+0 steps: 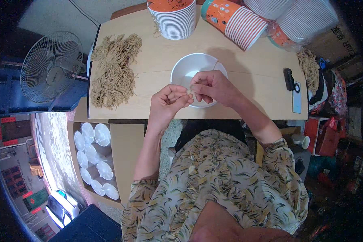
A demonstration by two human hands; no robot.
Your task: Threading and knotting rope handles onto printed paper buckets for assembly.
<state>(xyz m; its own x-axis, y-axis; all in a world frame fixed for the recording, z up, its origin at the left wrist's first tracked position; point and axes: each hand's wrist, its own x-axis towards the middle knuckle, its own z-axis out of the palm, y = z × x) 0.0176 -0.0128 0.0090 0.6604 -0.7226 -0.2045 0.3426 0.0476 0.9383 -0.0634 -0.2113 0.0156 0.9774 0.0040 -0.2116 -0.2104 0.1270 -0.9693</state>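
A white paper bucket (177, 68) stands on the table below my hands, its open mouth facing up. Over its far right rim a thin tan cord (216, 63) shows, running down toward my right hand (213, 86). That hand is closed in a pinch above the bucket, apparently on the cord. My left hand (168, 100) meets it at the fingertips, thumb and index finger pressed together; what lies between them is too small to make out. To the left, a spread bundle of tan cords (115, 72) lies on the table.
Stacked orange-and-white buckets (172, 22) stand at the back, with more stacks (246, 30) lying to their right. A black object (288, 79) and a phone-like slab (297, 99) lie at the right edge. A fan (54, 74) and a carton of clear plastic cups (125, 161) are left.
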